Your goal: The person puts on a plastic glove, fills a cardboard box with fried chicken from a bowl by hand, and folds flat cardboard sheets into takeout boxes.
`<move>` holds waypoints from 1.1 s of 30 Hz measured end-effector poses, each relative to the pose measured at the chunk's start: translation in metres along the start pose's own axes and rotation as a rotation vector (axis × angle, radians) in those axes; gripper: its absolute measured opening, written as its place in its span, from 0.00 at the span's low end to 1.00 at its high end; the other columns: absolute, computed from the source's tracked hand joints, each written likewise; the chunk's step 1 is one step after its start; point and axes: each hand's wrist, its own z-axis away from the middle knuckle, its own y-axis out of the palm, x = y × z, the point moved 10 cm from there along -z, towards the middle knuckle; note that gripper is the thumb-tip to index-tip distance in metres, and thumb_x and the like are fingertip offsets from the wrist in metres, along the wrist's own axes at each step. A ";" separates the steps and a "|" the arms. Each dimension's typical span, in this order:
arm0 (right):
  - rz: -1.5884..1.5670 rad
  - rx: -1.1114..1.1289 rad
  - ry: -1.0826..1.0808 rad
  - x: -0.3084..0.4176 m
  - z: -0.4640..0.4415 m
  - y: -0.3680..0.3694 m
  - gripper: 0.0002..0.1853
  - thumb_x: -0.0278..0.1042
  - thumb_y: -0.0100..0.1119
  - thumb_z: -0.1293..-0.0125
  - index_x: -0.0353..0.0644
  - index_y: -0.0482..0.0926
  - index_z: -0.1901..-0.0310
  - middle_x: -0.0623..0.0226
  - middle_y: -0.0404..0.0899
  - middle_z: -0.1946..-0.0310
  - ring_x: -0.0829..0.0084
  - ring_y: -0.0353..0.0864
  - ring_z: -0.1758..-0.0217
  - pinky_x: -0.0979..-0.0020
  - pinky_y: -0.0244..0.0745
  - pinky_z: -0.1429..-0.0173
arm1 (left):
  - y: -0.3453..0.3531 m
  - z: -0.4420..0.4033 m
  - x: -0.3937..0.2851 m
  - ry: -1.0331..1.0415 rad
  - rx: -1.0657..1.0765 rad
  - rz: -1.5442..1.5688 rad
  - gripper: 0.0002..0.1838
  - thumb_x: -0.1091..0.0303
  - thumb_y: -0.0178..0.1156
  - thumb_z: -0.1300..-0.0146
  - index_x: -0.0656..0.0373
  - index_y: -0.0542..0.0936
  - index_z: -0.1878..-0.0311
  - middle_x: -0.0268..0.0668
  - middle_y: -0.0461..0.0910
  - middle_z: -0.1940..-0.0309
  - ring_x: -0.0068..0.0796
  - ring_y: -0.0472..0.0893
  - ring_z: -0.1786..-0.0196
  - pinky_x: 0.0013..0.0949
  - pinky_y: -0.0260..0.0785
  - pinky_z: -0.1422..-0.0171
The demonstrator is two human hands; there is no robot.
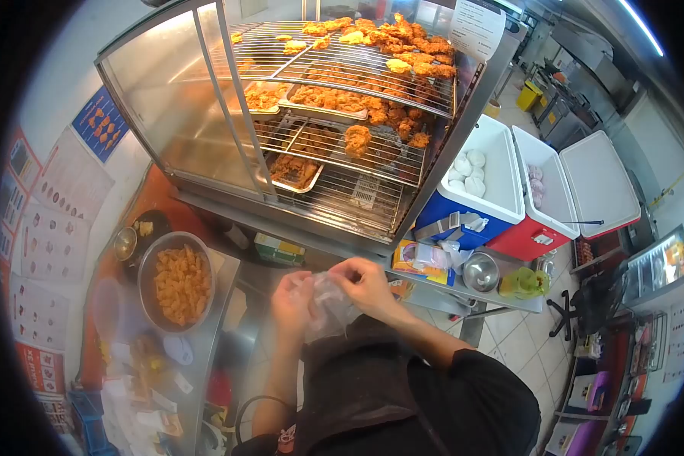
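A thin clear plastic bag [328, 310] hangs between my two hands in front of my dark apron. My left hand [292, 298] pinches one side of its upper edge. Fingers of my right hand [363, 285] are closed on the other side of the same edge. I can make out nothing inside the bag, though its folds are blurry. Just beyond my hands stands a heated glass cabinet [319, 220] with fried chicken [403, 42] on its wire racks and in metal trays.
At left, a metal bowl [210, 262] holds golden fried pieces [181, 285] on a steel counter. To the right are a blue cool box [463, 228] with white wrapped balls, a red cool box [524, 247], a small steel bowl [480, 272] and a green bag [524, 283].
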 end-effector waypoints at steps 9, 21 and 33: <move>0.021 -0.033 -0.386 0.037 -0.015 -0.015 0.13 0.31 0.66 0.35 0.37 0.72 0.73 0.66 0.78 0.73 0.82 0.73 0.73 0.79 0.66 0.72 | 0.007 0.001 -0.013 -0.093 0.187 -0.016 0.08 0.64 0.56 0.31 0.59 0.77 0.62 0.29 0.76 0.77 0.16 0.71 0.80 0.22 0.63 0.74; -0.507 0.391 0.213 0.021 -0.010 0.019 0.21 0.36 0.70 0.39 0.37 0.75 0.48 0.68 0.80 0.57 0.79 0.79 0.55 0.73 0.74 0.49 | 0.003 -0.016 -0.053 0.058 0.099 0.107 0.11 0.61 0.53 0.30 0.57 0.73 0.53 0.30 0.76 0.72 0.15 0.70 0.77 0.20 0.60 0.79; -0.040 -0.222 -0.028 0.030 -0.023 -0.003 0.12 0.31 0.68 0.37 0.35 0.79 0.56 0.70 0.80 0.64 0.83 0.77 0.62 0.81 0.73 0.60 | -0.003 0.027 -0.038 -0.007 0.053 0.112 0.24 0.61 0.64 0.35 0.64 0.73 0.41 0.40 0.82 0.56 0.15 0.77 0.71 0.20 0.67 0.72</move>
